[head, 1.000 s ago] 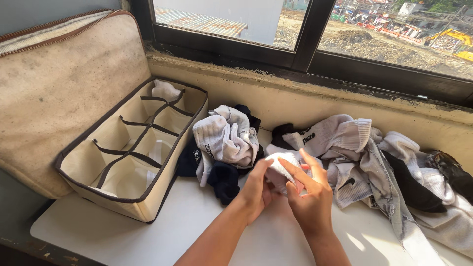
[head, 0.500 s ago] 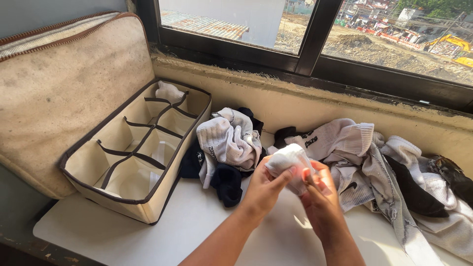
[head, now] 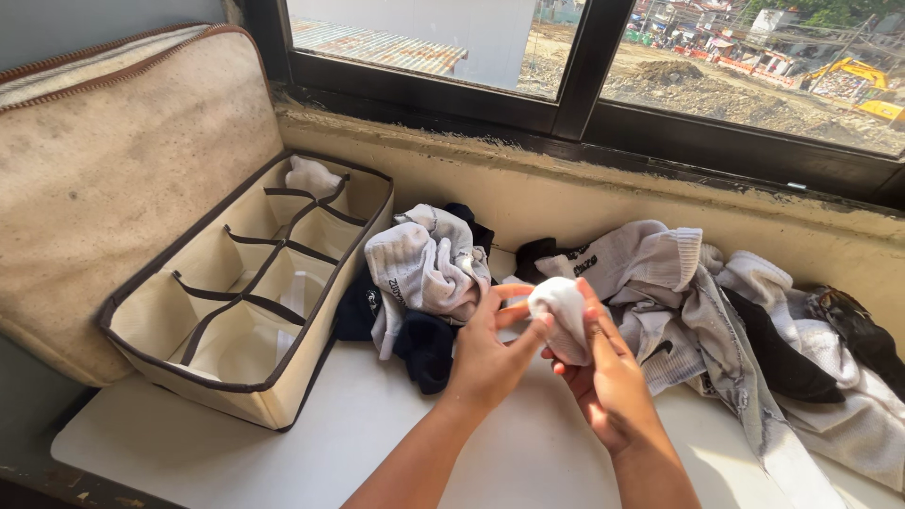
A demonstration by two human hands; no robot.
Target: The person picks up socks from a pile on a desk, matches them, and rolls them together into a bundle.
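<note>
Together, the left hand (head: 490, 353) and right hand (head: 608, 377) close their grip on 1 rolled white cotton sock (head: 561, 316), held between them above the white bench (head: 283, 462), right of the beige fabric divided organiser box (head: 203, 377).

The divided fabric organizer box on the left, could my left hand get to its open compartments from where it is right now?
Probably yes. The left hand is busy on the rolled white sock with the right hand, but the organizer box lies open on that side, with only bare white tabletop and the pile's edge between.
</note>
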